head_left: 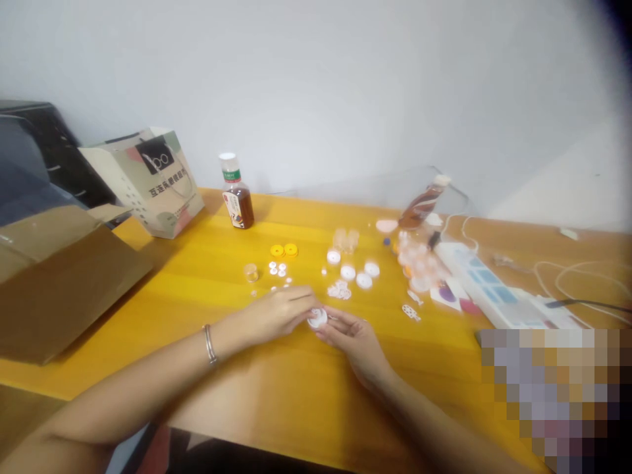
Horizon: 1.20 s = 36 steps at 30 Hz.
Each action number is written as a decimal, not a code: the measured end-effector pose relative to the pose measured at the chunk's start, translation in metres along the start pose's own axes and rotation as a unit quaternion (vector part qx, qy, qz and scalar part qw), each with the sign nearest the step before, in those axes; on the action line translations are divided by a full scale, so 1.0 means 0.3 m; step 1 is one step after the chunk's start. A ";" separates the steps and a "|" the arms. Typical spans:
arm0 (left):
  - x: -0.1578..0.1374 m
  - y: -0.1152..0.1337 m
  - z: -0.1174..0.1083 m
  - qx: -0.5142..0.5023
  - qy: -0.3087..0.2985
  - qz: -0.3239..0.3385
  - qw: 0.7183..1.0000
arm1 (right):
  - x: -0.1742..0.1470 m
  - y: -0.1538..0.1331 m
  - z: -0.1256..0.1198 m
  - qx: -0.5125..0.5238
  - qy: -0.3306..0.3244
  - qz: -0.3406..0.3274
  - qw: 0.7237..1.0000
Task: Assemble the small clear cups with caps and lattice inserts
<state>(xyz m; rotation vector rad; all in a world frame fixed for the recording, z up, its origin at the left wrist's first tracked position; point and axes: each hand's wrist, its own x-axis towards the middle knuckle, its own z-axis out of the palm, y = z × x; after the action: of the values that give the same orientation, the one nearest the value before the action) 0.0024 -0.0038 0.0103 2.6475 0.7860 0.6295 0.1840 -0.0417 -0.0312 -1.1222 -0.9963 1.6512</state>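
Between my two hands is a small round white plastic disc [317, 319], held above the table. The fingers of my left hand [284, 313] reach over its left and upper edge. My right hand [353, 336] pinches its right side between thumb and fingers. Just beyond my hands lie more white round discs [364, 281], a heap of small white plastic pieces [340, 289] and some tiny white round parts [282, 270]. Two yellow discs [284, 250] lie farther back, with a small clear round container [251, 272] to their left.
A cardboard box [64, 283] and a paper bag [162, 184] stand at the left. One bottle [239, 201] is upright at the back; another bottle [422, 207] leans at the right. Beside it are a blurred plastic-wrapped pile [419, 257], a white power strip [478, 276] and cables [567, 266].
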 end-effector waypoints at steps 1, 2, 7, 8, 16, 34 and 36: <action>-0.005 0.002 0.003 0.016 0.000 0.005 1.000 | -0.002 -0.002 0.002 -0.001 -0.002 -0.001 1.000; -0.010 0.002 0.009 0.032 0.002 0.010 0.999 | -0.003 -0.003 0.004 -0.002 -0.003 -0.002 1.000; -0.027 -0.008 0.057 0.038 0.026 0.006 0.999 | -0.003 0.009 0.015 0.010 0.008 0.010 1.000; -0.028 -0.008 0.063 0.027 0.027 0.002 0.999 | -0.002 0.012 0.017 0.015 0.010 0.015 1.000; -0.048 -0.048 -0.061 0.019 0.067 -0.077 0.995 | 0.010 0.005 0.016 0.020 0.000 0.040 0.999; -0.020 -0.035 -0.041 -0.239 0.023 -0.118 0.963 | 0.018 0.007 -0.009 -0.010 -0.045 0.073 0.996; -0.018 -0.029 -0.020 -0.221 0.000 -0.110 0.969 | 0.016 0.004 -0.013 -0.023 -0.057 0.067 0.996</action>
<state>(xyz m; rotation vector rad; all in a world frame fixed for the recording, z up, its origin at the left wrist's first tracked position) -0.0085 0.0011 0.0100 2.1233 0.8146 0.6557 0.1864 -0.0369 -0.0346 -1.1584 -1.0544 1.8250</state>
